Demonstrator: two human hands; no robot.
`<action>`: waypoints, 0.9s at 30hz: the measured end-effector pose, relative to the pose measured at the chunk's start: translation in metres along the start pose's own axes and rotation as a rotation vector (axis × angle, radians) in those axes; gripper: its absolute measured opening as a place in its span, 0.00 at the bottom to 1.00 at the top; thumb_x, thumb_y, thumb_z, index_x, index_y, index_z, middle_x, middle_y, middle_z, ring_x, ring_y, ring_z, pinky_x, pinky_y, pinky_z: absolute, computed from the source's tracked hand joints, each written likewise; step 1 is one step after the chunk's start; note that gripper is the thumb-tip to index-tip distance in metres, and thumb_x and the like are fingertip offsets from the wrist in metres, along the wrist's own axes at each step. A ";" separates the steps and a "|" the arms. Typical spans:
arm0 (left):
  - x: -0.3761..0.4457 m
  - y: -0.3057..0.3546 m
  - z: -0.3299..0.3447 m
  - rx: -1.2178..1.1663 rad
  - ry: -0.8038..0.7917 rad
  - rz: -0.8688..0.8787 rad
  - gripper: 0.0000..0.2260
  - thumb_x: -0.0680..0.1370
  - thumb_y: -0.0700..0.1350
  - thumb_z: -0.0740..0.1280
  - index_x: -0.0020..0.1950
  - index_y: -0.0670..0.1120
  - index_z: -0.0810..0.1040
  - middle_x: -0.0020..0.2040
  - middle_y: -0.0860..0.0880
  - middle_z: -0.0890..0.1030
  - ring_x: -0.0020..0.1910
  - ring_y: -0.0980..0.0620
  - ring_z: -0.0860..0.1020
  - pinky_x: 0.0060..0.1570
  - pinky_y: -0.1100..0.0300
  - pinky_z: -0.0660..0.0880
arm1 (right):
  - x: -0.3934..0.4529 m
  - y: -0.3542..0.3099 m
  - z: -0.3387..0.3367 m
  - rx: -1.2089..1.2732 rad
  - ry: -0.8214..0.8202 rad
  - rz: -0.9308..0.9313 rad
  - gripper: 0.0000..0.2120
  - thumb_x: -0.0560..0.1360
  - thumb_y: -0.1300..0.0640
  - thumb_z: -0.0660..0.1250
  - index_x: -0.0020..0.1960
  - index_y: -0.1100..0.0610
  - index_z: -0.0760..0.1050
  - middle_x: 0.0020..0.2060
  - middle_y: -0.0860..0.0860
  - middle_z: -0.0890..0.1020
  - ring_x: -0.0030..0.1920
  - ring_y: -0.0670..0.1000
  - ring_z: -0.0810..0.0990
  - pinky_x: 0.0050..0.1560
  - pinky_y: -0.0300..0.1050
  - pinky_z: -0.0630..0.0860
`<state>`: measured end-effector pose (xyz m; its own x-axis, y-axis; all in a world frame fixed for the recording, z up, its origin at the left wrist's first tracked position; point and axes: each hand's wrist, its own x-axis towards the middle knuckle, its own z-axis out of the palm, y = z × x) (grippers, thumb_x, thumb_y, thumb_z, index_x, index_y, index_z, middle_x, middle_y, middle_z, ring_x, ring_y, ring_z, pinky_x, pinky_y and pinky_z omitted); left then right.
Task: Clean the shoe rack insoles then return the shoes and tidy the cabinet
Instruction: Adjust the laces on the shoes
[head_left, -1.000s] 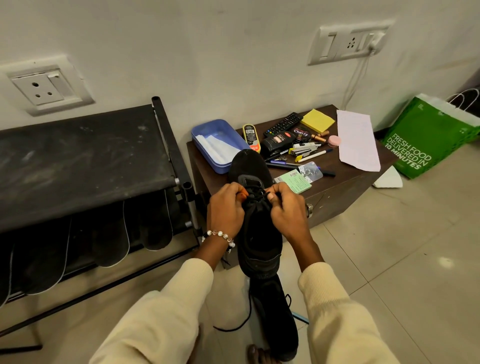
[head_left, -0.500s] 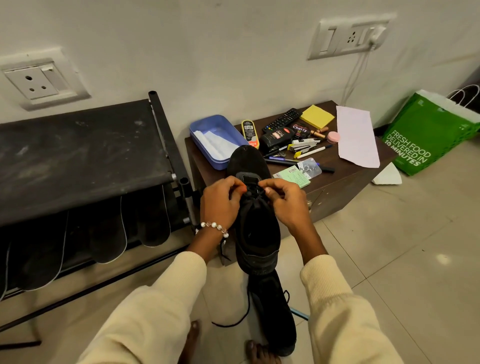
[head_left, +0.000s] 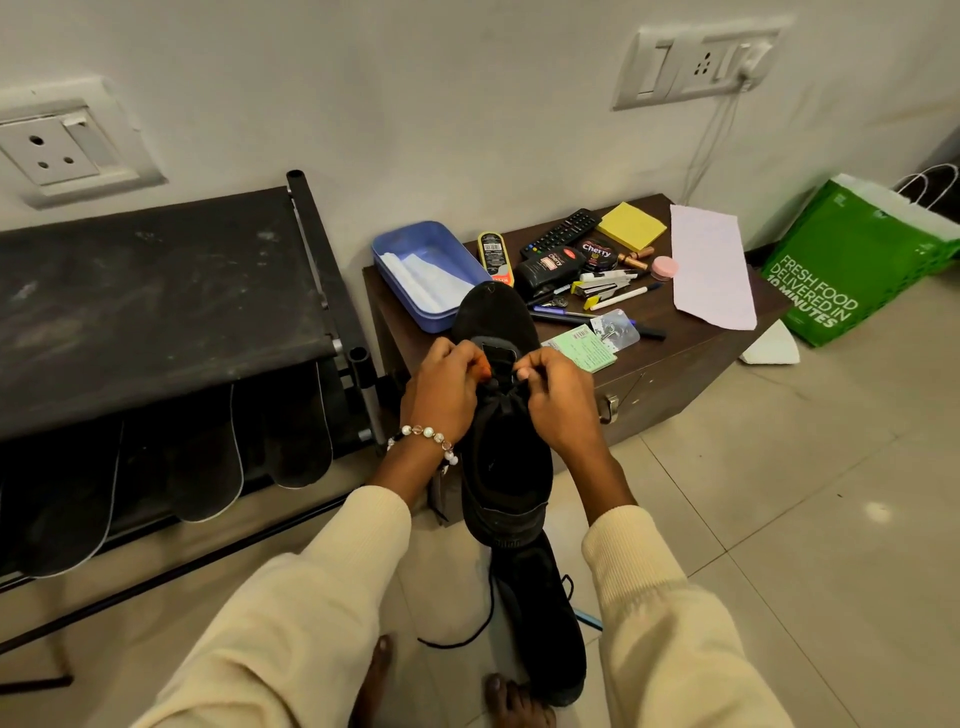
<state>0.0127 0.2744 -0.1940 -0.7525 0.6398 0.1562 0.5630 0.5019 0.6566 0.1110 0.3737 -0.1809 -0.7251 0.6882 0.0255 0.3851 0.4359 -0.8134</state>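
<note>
A black shoe (head_left: 501, 457) is held up in front of me, toe pointing away over the edge of the brown cabinet (head_left: 670, 374). My left hand (head_left: 441, 389) and my right hand (head_left: 556, 400) both pinch its black laces near the tongue. A second black shoe (head_left: 540, 618) lies on the floor below, its lace trailing loose. On the left stands the black shoe rack (head_left: 156, 291), with several dark insoles (head_left: 208, 467) hanging from its lower shelf.
The cabinet top holds a blue tray (head_left: 415, 244), shoe polish, a remote, pens, a yellow notepad (head_left: 631, 226) and a pink paper (head_left: 711, 265). A green bag (head_left: 852, 270) leans against the wall at right. My bare toes show at the bottom edge.
The view has tilted slightly. Both hands stay at the laces of the raised shoe, their fingers shifting a little.
</note>
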 end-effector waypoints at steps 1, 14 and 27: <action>0.001 0.001 0.001 0.015 -0.010 0.002 0.04 0.80 0.42 0.63 0.48 0.46 0.77 0.50 0.48 0.73 0.46 0.45 0.76 0.39 0.57 0.67 | 0.000 0.000 0.000 -0.019 -0.011 -0.004 0.07 0.78 0.64 0.59 0.46 0.54 0.72 0.45 0.49 0.76 0.46 0.46 0.73 0.45 0.37 0.67; 0.004 -0.004 0.002 -0.061 -0.082 -0.065 0.06 0.80 0.37 0.59 0.53 0.39 0.75 0.55 0.41 0.73 0.51 0.41 0.74 0.44 0.50 0.70 | 0.002 0.003 -0.013 0.189 -0.153 0.067 0.12 0.77 0.65 0.63 0.50 0.48 0.76 0.47 0.44 0.79 0.51 0.42 0.78 0.55 0.40 0.74; -0.010 -0.007 -0.027 -0.278 -0.068 -0.011 0.11 0.70 0.36 0.74 0.50 0.47 0.85 0.48 0.49 0.84 0.49 0.52 0.81 0.57 0.58 0.76 | -0.005 0.009 -0.022 0.360 -0.164 0.078 0.15 0.73 0.70 0.67 0.46 0.49 0.81 0.47 0.46 0.84 0.51 0.45 0.82 0.59 0.46 0.77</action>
<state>0.0075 0.2486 -0.1798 -0.7278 0.6778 0.1043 0.4327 0.3358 0.8367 0.1311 0.3871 -0.1755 -0.7941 0.5970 -0.1140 0.2392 0.1345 -0.9616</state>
